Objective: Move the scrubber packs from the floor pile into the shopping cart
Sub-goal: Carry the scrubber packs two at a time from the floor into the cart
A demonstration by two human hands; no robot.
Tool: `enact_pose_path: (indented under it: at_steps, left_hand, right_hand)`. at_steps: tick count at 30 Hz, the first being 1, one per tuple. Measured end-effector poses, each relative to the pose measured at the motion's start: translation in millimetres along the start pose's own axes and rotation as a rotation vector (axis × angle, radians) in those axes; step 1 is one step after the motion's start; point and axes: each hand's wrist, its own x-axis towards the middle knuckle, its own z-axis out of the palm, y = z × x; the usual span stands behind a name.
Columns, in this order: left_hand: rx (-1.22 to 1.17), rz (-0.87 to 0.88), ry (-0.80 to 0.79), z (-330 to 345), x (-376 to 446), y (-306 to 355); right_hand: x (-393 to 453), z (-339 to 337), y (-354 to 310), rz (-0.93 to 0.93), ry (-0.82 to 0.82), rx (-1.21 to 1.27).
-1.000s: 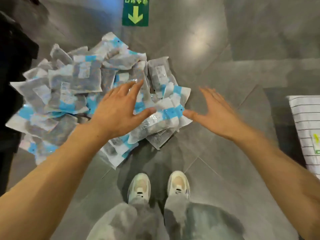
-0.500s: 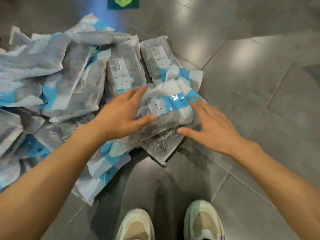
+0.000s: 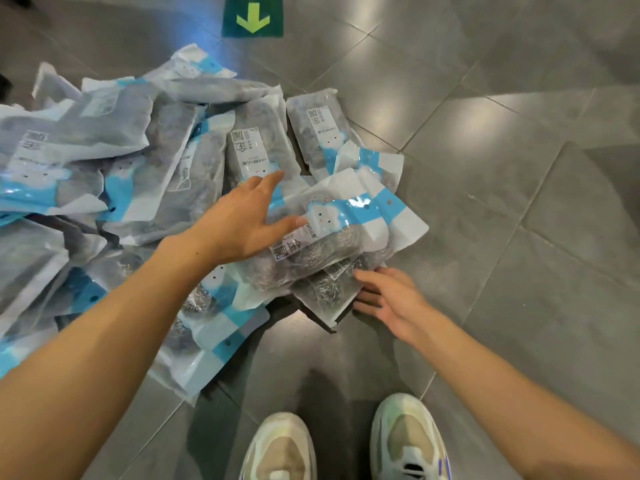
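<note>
The pile of scrubber packs (image 3: 145,174) covers the grey tiled floor (image 3: 519,202) from 9 to 12 o'clock of the person's shoes (image 3: 408,441), with its near edge running out toward 1 o'clock. The shopping cart is not in view.

The step in hand looks like gathering an armful from that near edge. To do it well, I would pinch 2 or 3 packs together between both palms, since the plastic bags look slippery and could slide off one another if only the top one is held.

The left hand (image 3: 242,230) lies flat, palm down, fingers spread, on the top steel-wool pack (image 3: 332,233), thumb pointing toward 3 o'clock; it presses and has not closed. The right hand (image 3: 388,299) comes in from 4 o'clock, palm turned left, fingers apart, with its fingertips (image 3: 360,273) touching the edge of the lower pack (image 3: 322,292). Neither hand has yet clamped on anything.
</note>
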Motion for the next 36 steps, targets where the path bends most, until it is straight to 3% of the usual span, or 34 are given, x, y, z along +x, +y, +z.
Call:
enact_pose_path:
  at_steps: [8,16,22,29,36]
  left_hand:
    - [0.069,-0.015,-0.139,0.3,25.4,-14.6]
    - [-0.075,-0.193,-0.251,-5.0,51.3,7.9]
    - [-0.486,-0.223,-0.282,5.2,45.9,3.3]
    - [-1.092,-0.335,-0.079,11.0,21.0,8.8]
    - [-1.279,-0.336,0.015,-8.6,5.6,15.2]
  right_hand:
    - [23.4,28.8,-4.3,-0.007,-0.039,0.302]
    - [30.3,35.8,-9.1,0.001,-0.096,0.466]
    - [32.9,28.8,-12.9,-0.100,-0.088,0.490]
    - [24.9,-4.3,-33.9,-0.167,-0.138,0.488]
    - [-5.3,-30.7,-79.1,-0.258,-0.248,0.221]
